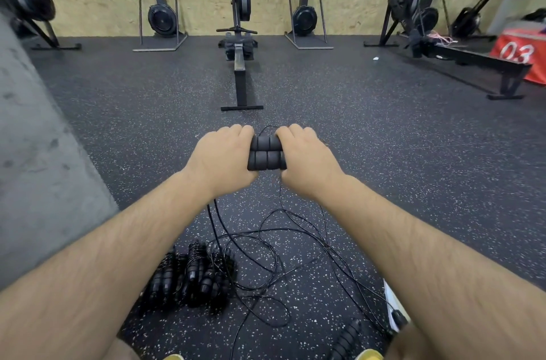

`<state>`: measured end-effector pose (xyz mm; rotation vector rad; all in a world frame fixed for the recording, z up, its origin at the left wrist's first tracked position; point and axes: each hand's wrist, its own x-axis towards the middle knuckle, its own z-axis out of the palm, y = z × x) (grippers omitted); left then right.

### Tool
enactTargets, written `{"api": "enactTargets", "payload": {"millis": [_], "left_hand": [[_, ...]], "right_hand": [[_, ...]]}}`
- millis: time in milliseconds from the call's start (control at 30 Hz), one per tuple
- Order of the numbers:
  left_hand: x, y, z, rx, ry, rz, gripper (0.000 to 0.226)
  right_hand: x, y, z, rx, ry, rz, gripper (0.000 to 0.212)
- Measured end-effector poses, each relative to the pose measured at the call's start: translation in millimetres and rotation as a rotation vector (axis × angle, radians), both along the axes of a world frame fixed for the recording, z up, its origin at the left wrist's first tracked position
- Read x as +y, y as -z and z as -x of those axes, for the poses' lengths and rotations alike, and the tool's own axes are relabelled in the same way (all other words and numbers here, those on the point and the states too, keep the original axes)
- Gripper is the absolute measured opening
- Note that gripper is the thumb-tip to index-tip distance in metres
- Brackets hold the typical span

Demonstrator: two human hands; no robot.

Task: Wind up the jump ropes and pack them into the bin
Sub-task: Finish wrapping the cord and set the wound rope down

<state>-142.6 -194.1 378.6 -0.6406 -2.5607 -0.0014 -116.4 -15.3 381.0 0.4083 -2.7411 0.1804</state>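
Both my hands are closed around a pair of black handles (pixel 267 153), held out in front of me just above the middle of the view. My left hand (pixel 220 157) grips their left ends and my right hand (pixel 307 159) grips their right ends, knuckles up, with the fingers curled over the far side. The handles lie side by side, touching, one nearer me and one farther. They are thick, matt and foam-like, with shallow grooves that split each into rings.

A thin black cord (pixel 281 197) drops from the handles between my wrists towards 6 o'clock and spreads over the floor (pixel 413 153) in loose, crossing loops. A small loop of it also shows above the handles at 12 o'clock.

At 7 o'clock from my hands, beside my left forearm, wound ropes (pixel 192 274) lie on the floor as a tight black cluster, cords wrapped round their ribbed handles. At 5 o'clock, near the bottom edge, a loose ribbed handle (pixel 346 337) lies on the floor with cord running to it. Just beyond it a white edge (pixel 390 300) shows beside my right forearm; I cannot tell what it is.

The floor is dark rubber with pale flecks. A rowing machine (pixel 240 64) stands at 12 o'clock, and a red box (pixel 517 49) sits at 2 o'clock.
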Motion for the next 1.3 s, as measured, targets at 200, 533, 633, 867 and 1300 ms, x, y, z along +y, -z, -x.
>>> {"api": "enactTargets", "payload": {"millis": [200, 533, 633, 867, 1300], "left_hand": [[-2, 2, 0, 0.007, 0.046, 0.0, 0.038], [-13, -17, -2, -0.037, 0.093, -0.091, 0.032], [-14, -22, 2, -0.006, 0.06, -0.085, 0.031], [-29, -28, 13, 0.028, 0.006, -0.174, 0.033], [-45, -27, 18, 0.047, 0.084, -0.233, 0.038]], "right_hand": [[-13, -3, -2, 0.048, -0.027, 0.019, 0.04], [-12, -10, 2, 0.145, -0.111, 0.084, 0.043], [-12, -10, 6, 0.156, -0.118, 0.315, 0.052], [-21, 20, 30, -0.438, 0.09, 0.804, 0.062], [-100, 31, 34, -0.812, -0.424, 0.842, 0.007]]}}
